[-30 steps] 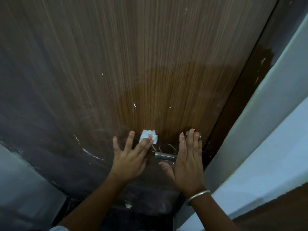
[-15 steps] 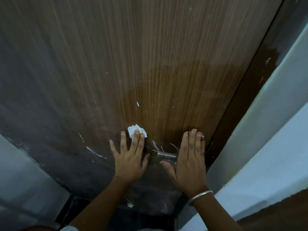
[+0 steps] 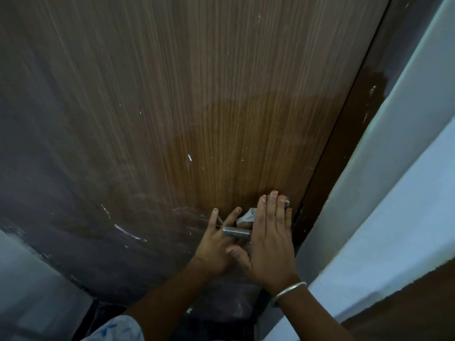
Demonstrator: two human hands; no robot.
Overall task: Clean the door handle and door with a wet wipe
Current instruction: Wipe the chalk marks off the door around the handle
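Dust and pale scuffs streak the left part of the wood-grain door (image 3: 172,94), matte and grey beside a darker, glossier patch (image 3: 234,156) just above the hardware. The person's left hand (image 3: 214,244) reaches up against the panel. Two of its fingers (image 3: 232,215) are straight and spread, and the others pass behind the door handle (image 3: 236,233), so it cannot be told whether they pinch the wet wipe (image 3: 246,215) or merely press it flat.

The handle is a short, smooth metal bar whose long axis runs left to right across those fingers. The wipe, a crumpled white scrap, lies on the door just above the bar and just beyond the left fingertips, wedged between the two hands. The left hand is nearer to it, so any pass along the bar would likely fall to that hand, drawing the wipe down and around the metal.

The right hand (image 3: 270,244), a slim metal bangle (image 3: 291,290) at its wrist, lies flat with fingers straight and close together. It holds nothing and covers the handle's inner end near the door's edge. Farther right stand the dark brown door frame (image 3: 344,173) and a pale painted wall (image 3: 406,180).
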